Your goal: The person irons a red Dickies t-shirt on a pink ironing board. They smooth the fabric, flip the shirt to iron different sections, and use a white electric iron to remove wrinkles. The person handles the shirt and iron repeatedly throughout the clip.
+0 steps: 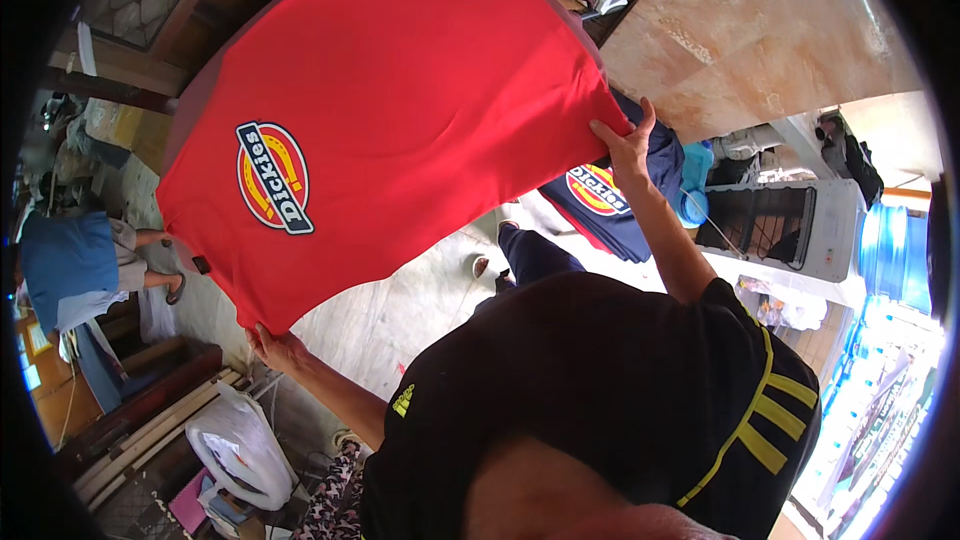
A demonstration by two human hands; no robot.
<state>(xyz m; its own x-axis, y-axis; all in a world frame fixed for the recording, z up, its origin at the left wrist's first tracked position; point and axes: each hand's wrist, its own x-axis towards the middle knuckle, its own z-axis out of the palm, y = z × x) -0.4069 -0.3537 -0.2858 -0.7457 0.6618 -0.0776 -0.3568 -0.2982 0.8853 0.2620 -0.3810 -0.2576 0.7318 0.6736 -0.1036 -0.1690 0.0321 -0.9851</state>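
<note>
A large red cloth (430,110) with a round yellow, white and navy printed emblem spreads out in front of me. Whether it is a whole garment or a single panel, I cannot tell. My left hand (275,348) is closed on its near left corner. Up at the right, my right hand (628,148) pinches another corner, thumb and fingers around the fabric's edge. Between the hands the near edge sags in a curve. Just below my right hand hangs a navy cloth (655,225) with a similar emblem, partly covered by the red one.
A person in a blue top (70,265) is at the far left. Wooden planks (150,445) and a plastic-wrapped white item (240,450) are at lower left. A pinkish stone-like surface (740,35) fills the upper right. Below it are a white appliance (830,230) and blue water bottles (900,250).
</note>
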